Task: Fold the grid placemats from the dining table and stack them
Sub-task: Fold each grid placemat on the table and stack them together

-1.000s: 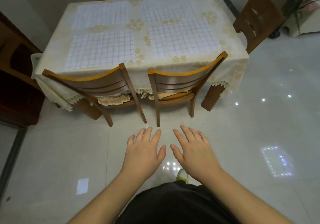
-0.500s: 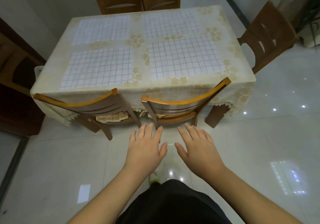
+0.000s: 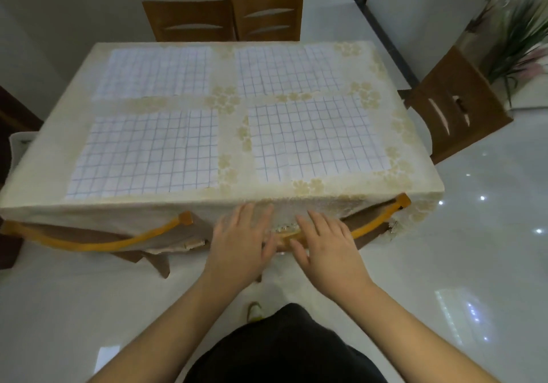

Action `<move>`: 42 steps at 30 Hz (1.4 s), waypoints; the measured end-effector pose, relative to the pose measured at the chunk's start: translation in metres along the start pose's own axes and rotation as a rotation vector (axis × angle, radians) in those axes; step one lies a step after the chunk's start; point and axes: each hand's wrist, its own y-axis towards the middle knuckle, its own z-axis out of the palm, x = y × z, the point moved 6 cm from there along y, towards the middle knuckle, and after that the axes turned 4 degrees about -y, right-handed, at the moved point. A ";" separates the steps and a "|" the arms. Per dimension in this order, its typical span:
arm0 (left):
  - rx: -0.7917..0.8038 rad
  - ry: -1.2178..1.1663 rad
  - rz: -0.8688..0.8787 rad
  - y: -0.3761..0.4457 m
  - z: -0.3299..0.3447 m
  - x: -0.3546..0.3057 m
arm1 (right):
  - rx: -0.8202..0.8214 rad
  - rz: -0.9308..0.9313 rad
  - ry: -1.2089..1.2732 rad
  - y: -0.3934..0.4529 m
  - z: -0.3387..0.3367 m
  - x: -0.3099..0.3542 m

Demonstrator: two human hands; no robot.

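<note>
Meanwhile, four grid placemats lay flat on the dining table [image 3: 35, 157], two by two, as bare hands reached toward its near edge.

Left hand [image 3: 240, 243] and right hand [image 3: 326, 246], fingers straight and holding nothing, hovered over the near right chair's top rail [image 3: 376, 222]. Near left placemat [image 3: 148, 154] and near right placemat [image 3: 317, 139] ran long side left to right, a strip of floral tablecloth [image 3: 228, 142] between them. Far left placemat [image 3: 157, 71] and far right placemat [image 3: 290, 68] lay beyond.
</note>
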 end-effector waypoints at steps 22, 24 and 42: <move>0.134 0.053 -0.086 0.163 0.020 0.054 | 0.107 -0.173 0.044 0.160 0.021 -0.013; 0.119 0.054 -0.086 0.171 0.017 0.054 | 0.136 -0.173 0.049 0.172 0.025 -0.016; 0.118 0.065 0.134 0.266 0.029 0.073 | 0.050 0.006 0.110 0.223 0.061 -0.029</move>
